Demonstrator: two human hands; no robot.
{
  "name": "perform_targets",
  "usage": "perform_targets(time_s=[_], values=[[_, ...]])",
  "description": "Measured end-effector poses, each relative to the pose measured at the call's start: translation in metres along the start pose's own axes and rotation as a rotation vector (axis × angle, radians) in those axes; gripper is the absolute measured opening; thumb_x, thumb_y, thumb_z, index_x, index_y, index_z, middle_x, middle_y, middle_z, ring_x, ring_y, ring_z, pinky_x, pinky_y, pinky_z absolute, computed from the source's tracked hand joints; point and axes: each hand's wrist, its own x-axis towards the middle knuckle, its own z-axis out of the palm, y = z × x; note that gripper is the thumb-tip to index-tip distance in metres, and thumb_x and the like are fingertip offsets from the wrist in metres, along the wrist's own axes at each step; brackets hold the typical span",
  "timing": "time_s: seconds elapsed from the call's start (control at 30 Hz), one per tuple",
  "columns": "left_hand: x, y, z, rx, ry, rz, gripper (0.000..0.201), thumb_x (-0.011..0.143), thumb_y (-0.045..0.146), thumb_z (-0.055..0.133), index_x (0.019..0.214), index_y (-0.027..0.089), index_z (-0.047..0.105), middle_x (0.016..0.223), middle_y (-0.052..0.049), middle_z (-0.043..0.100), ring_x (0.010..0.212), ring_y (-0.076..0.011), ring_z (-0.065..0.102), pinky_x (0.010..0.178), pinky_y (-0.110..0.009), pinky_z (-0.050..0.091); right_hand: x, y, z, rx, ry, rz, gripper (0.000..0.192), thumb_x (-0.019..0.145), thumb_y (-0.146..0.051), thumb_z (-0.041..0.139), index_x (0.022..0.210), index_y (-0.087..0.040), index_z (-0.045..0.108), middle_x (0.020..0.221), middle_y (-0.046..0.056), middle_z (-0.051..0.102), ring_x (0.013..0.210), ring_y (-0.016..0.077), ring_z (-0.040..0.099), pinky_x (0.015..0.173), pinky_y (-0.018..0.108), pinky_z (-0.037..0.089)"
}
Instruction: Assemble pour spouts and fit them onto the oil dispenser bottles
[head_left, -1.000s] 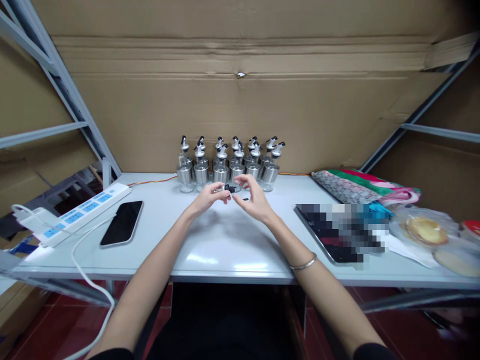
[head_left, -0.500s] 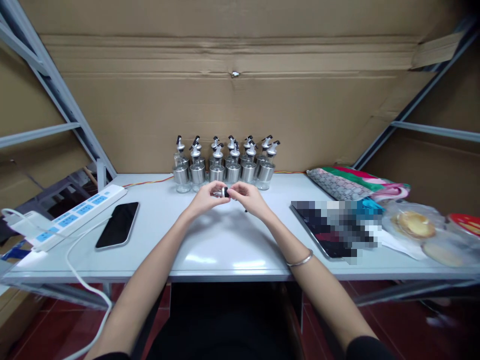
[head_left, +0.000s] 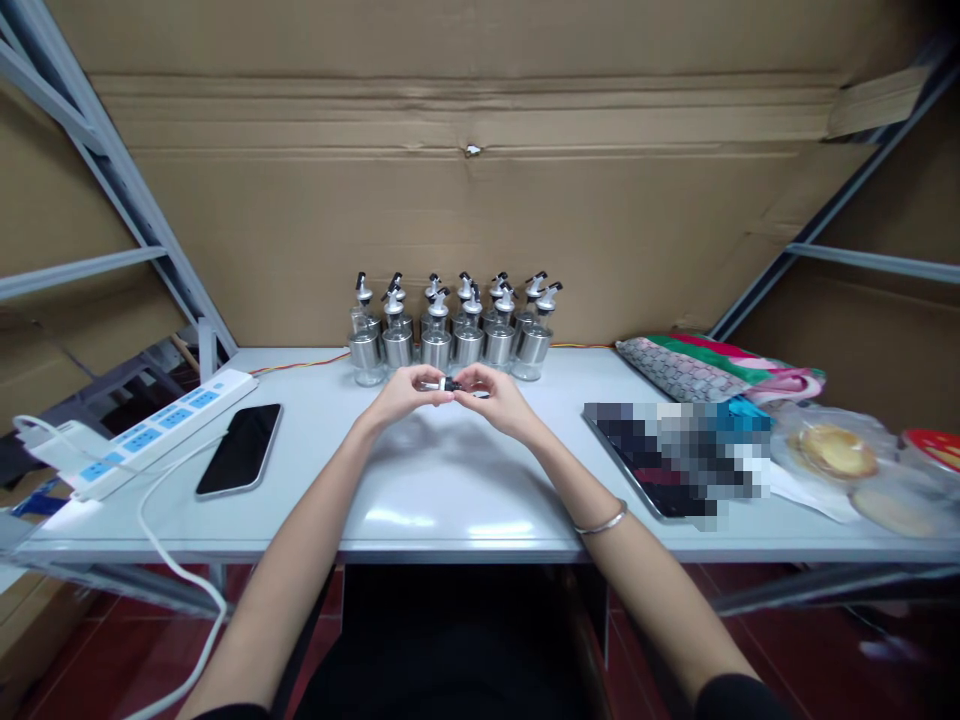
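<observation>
Both hands meet above the middle of the white table (head_left: 450, 480), just in front of the bottles. My left hand (head_left: 405, 392) pinches a small pourer spout (head_left: 448, 384), part clear or metal and part black, and my right hand (head_left: 499, 398) closes its fingertips on the other end of the same piece. So both hands are gripping this one small part together, held a little above the table surface.

I judge that the step in hand is fitting or adjusting the small spout piece between the fingers, perhaps pressing the black part into place. The part is too small for me to see exactly how the pieces join. The next move calls for a fine and steady pinch, because the part is tiny and could slip and roll on the smooth table.

Behind the hands stands a group of glass dispenser bottles (head_left: 454, 335) with steel bands and spouts already on them, in two rows at the far edge.

To the left lie a black smartphone (head_left: 240, 448) and a white power strip (head_left: 161, 425) with blue sockets. I cannot read any brand or writing; the item on the right is blurred out.
</observation>
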Motion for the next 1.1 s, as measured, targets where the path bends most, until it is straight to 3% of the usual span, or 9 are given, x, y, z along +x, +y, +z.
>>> perform_targets(time_s=[0.3, 0.43, 0.7, 1.1], values=[[0.0, 0.0, -0.001, 0.003, -0.023, 0.023, 0.038, 0.057, 0.042, 0.076, 0.076, 0.011, 0.063, 0.067, -0.001, 0.062, 0.059, -0.0111, 0.055, 0.066, -0.026, 0.041, -0.001, 0.003, -0.001, -0.103, -0.004, -0.116, 0.015, 0.069, -0.023, 0.062, 0.083, -0.019, 0.058, 0.084, 0.001, 0.06, 0.082, 0.0149, 0.056, 0.075, 0.031, 0.047], [-0.001, -0.004, 0.0, -0.023, -0.069, 0.001, 0.037, 0.065, 0.046, 0.069, 0.075, 0.011, 0.062, 0.064, -0.001, 0.061, 0.059, -0.0124, 0.056, 0.07, -0.029, 0.042, 0.0, 0.005, -0.003, -0.144, 0.025, -0.163, 0.007, 0.071, -0.018, 0.055, 0.076, -0.018, 0.059, 0.083, 0.003, 0.059, 0.081, 0.0153, 0.055, 0.073, 0.031, 0.045], [-0.001, -0.003, 0.006, -0.065, 0.059, 0.046, 0.043, 0.054, 0.029, 0.078, 0.088, 0.014, 0.055, 0.086, 0.0, 0.06, 0.073, -0.0108, 0.058, 0.072, -0.026, 0.047, 0.003, 0.006, -0.001, 0.011, 0.052, 0.112, 0.022, 0.075, -0.038, 0.057, 0.083, -0.017, 0.056, 0.074, 0.002, 0.061, 0.069, 0.0136, 0.056, 0.063, 0.028, 0.044], [0.0, -0.01, 0.01, -0.054, 0.057, 0.102, 0.047, 0.053, 0.029, 0.08, 0.091, 0.014, 0.057, 0.09, -0.003, 0.063, 0.077, -0.0138, 0.061, 0.072, -0.027, 0.051, 0.003, 0.008, -0.002, 0.1, 0.053, 0.142, 0.025, 0.067, -0.036, 0.065, 0.082, -0.017, 0.059, 0.076, 0.003, 0.065, 0.07, 0.0139, 0.059, 0.07, 0.031, 0.048]])
